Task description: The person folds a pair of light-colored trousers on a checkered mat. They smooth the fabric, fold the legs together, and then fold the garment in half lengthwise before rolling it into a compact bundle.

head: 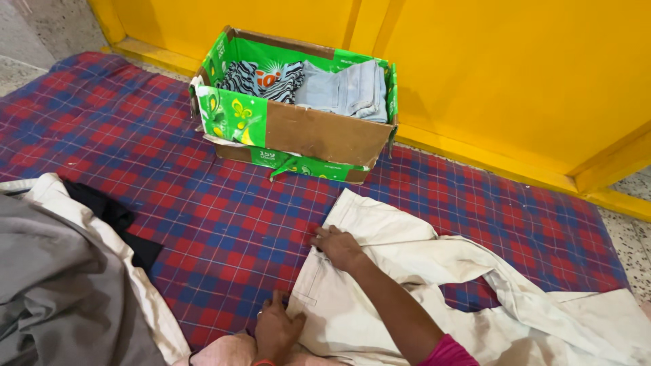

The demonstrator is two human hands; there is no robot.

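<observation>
The cream trousers lie spread on the red-and-blue plaid mat in the lower right of the frame, their waistband at lower centre under both hands and their long axis running from there out to the right edge, where the legs splay apart. The right hand rests flat and open on the upper corner of the waist, pinching nothing, while the left hand curls its grip on the near waist edge at the bottom. The cardboard box of folded clothes stands well apart at upper centre.
</observation>
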